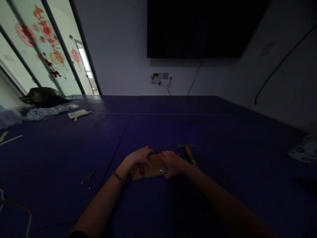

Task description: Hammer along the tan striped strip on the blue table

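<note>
One printed packet sits at the view's six o'clock, over the purple tabletop. The half-closed left hand grips it at ten o'clock, the half-closed right hand at three. One hammer lies toward two; several slim metal pieces toward nine.

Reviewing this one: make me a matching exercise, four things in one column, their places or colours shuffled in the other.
Things
1. Packet
2. Hammer
3. Thin metal pieces
4. Wide screen

Places or colours
A. Black, high at the back
B. In the grasp of the left hand and right hand
C. Lying just beyond the right forearm
D. Grouped to the left of the left forearm

Pairs: 1-B, 2-C, 3-D, 4-A
</note>
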Tool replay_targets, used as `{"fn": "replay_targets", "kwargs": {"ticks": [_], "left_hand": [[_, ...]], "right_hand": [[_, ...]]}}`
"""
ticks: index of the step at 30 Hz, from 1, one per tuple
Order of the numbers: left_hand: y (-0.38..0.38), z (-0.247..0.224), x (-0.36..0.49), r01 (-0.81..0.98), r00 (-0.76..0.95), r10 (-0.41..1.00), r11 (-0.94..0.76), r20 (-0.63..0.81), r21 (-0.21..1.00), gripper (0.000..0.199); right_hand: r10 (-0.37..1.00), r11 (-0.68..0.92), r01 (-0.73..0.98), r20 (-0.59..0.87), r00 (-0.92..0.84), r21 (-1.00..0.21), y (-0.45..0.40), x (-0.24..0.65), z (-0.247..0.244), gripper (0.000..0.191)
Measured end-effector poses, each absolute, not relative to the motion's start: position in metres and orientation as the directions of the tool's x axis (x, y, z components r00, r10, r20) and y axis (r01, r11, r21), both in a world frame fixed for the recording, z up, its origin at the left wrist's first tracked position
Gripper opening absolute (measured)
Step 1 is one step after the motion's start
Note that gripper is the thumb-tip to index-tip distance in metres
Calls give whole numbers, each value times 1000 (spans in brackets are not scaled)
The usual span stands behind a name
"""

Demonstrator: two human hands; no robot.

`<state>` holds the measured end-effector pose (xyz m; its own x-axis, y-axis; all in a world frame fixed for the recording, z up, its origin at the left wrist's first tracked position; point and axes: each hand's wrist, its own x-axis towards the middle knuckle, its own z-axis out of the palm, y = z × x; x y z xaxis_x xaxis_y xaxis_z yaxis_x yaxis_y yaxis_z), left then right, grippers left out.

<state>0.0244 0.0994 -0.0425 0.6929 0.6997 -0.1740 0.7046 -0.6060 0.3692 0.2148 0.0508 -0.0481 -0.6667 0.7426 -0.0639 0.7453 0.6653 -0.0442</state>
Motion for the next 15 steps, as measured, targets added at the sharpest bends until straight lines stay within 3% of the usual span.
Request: {"fn": "replay_targets", "kwargs": {"ticks": [3, 8, 15], "left_hand": [[91, -38, 29, 737, 673, 694, -606, -253, 300, 62], [76, -38, 40, 793, 604, 714, -585, -354, 171, 99], [72, -39, 42, 788, 614, 732, -587, -294, 184, 92]], "right_hand": [[751, 656, 753, -55, -658, -57, 49, 216, -48, 77], [774, 627, 774, -42, -631, -89, 46, 219, -46, 78], [783, 610, 782, -53, -620, -128, 51, 228, -53, 85]]}}
